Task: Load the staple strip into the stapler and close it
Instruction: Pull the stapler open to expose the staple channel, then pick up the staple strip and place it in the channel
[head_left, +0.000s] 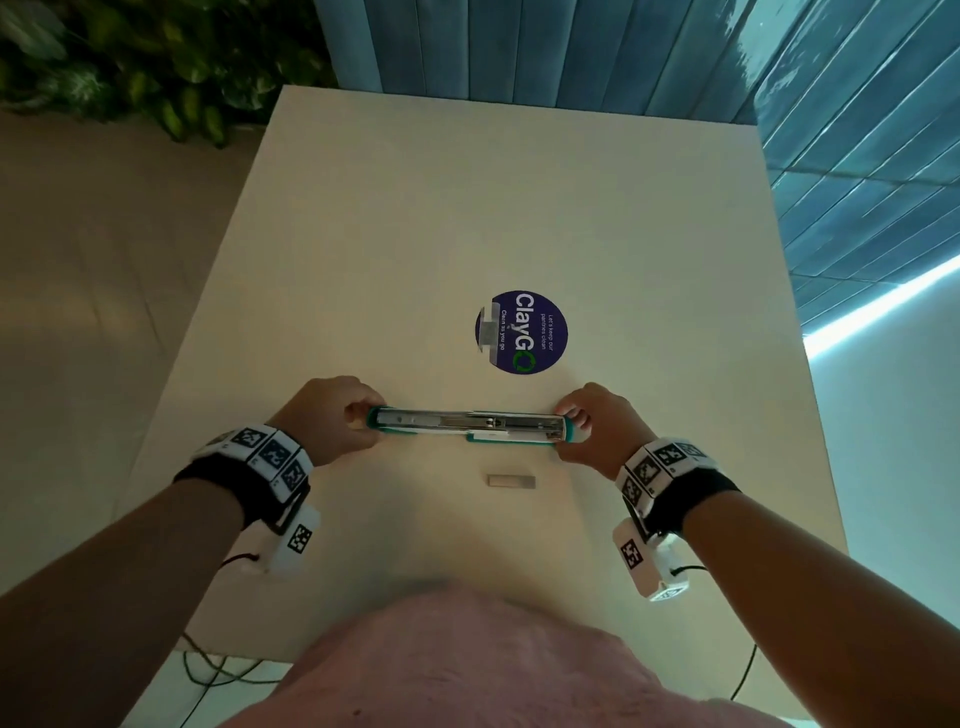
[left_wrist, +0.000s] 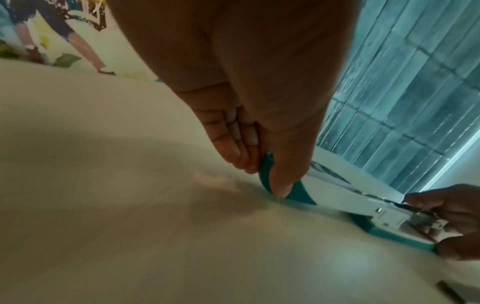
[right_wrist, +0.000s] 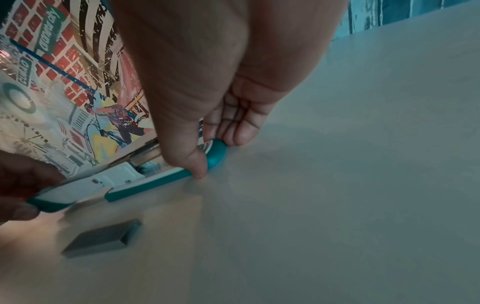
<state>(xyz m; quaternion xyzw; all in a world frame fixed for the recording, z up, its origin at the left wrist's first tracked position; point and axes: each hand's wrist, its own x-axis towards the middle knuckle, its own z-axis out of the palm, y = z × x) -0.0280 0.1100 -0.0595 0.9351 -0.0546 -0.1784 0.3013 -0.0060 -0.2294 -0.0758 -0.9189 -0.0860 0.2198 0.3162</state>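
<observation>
The stapler (head_left: 470, 425) is held flat-open, each end pinched by the left hand (head_left: 332, 415) and right hand (head_left: 597, 423); the brittle staple strip (head_left: 511, 480) is best pinched along its long sides.

Left hand (left_wrist: 246, 115) fills the top centre, thumb and curled fingers (left_wrist: 233, 148) pinching the teal end of the stapler (left_wrist: 337, 195), which lies opened out flat on the cream table (left_wrist: 130, 226) — white body, teal trim, metal magazine channel facing up. Right hand (left_wrist: 451, 222) at the right edge grips the stapler's other end, fingers curled round the metal head and teal base. Small dark block at the bottom right edge, cut off by the frame — cannot tell what it is; teal slatted wall (left_wrist: 415, 82) behind, colourful mural (left_wrist: 64, 30) at top left.
</observation>
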